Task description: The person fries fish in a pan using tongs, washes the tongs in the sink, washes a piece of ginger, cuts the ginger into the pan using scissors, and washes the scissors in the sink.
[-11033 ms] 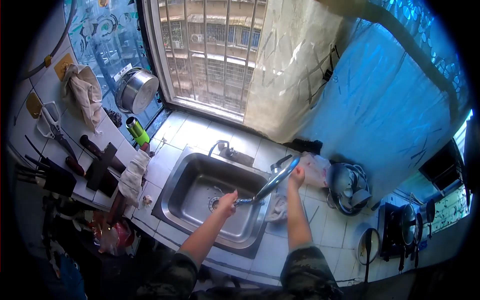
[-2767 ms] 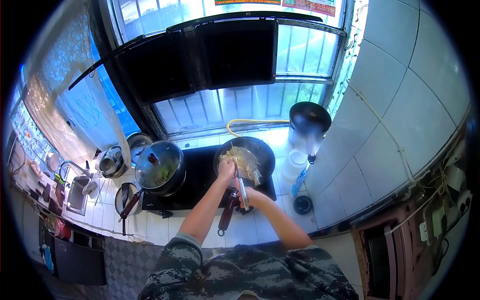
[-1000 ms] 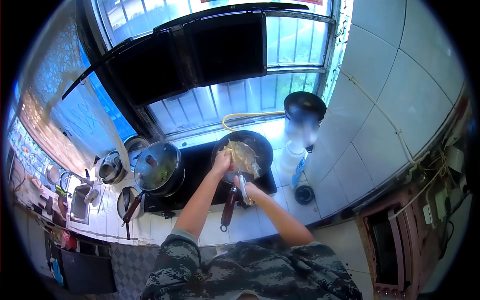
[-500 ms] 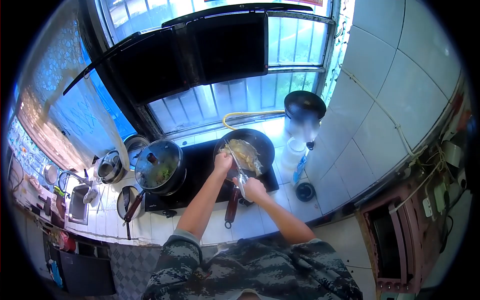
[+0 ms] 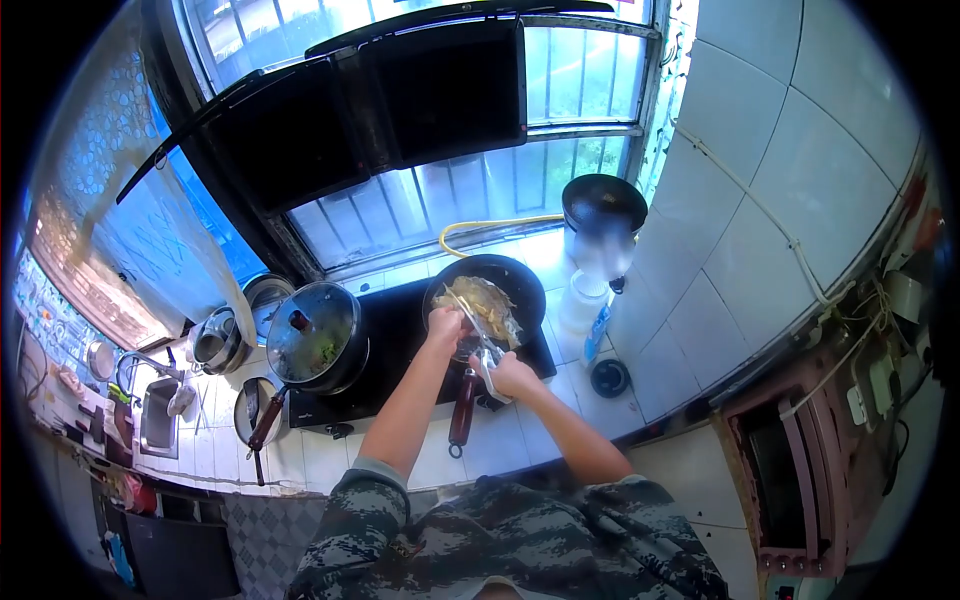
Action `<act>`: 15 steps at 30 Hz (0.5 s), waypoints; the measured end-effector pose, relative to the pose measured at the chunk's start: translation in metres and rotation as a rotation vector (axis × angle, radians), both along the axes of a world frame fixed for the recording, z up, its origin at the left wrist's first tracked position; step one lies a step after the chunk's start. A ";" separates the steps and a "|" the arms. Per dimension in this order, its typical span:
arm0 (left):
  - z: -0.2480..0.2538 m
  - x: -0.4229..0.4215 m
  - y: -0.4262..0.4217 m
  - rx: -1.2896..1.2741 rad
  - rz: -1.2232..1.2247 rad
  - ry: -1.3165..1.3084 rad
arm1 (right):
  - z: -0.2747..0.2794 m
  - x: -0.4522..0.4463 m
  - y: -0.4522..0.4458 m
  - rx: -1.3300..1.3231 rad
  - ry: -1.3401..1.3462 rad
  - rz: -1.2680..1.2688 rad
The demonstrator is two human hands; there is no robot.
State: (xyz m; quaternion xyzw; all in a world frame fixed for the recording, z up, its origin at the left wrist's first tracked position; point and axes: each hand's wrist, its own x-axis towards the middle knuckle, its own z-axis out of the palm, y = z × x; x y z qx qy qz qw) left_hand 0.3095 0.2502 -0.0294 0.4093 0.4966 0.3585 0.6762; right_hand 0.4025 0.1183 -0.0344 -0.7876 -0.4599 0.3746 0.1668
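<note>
A dark frying pan (image 5: 530, 297) sits on the right side of the black hob, with pale, ragged, fish-like food (image 5: 487, 305) inside it. My left hand (image 5: 447, 328) is closed on the food's lower left edge, over the pan's near rim; its fingertips are partly hidden. A long silvery metal tool (image 5: 488, 354), perhaps scissors, is gripped in my right hand (image 5: 511, 376) at the near side of the pan. The tool's thin end reaches up over the food, close to my left hand. The pan's brown handle (image 5: 463, 408) points down past the hob's edge.
A lidded pot (image 5: 320, 338) with greens stands left of the pan. Farther left are a plate (image 5: 250, 412), stacked bowls (image 5: 219, 340) and a sink (image 5: 160, 417). On the right are a dark-topped container (image 5: 603, 204), a white tub (image 5: 583, 302) and a black round object (image 5: 610, 378).
From the sink, the view has moved to the hob. Since one second ago, the food has come down from a raised position, and the tool's thin end now lies over it.
</note>
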 end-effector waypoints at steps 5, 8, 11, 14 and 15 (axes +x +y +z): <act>0.013 0.001 -0.004 0.001 -0.057 0.021 | 0.009 0.003 -0.002 0.004 -0.071 -0.008; 0.005 0.000 0.000 -0.003 -0.075 -0.001 | 0.014 0.005 -0.008 0.061 -0.116 0.048; -0.001 0.002 0.005 -0.011 -0.075 -0.014 | 0.009 0.004 -0.009 0.087 -0.113 -0.021; 0.002 0.005 0.003 -0.021 -0.051 0.006 | 0.011 0.005 -0.011 0.068 -0.044 -0.064; 0.004 0.006 0.001 -0.022 -0.051 0.006 | 0.010 0.007 -0.011 0.067 -0.044 -0.065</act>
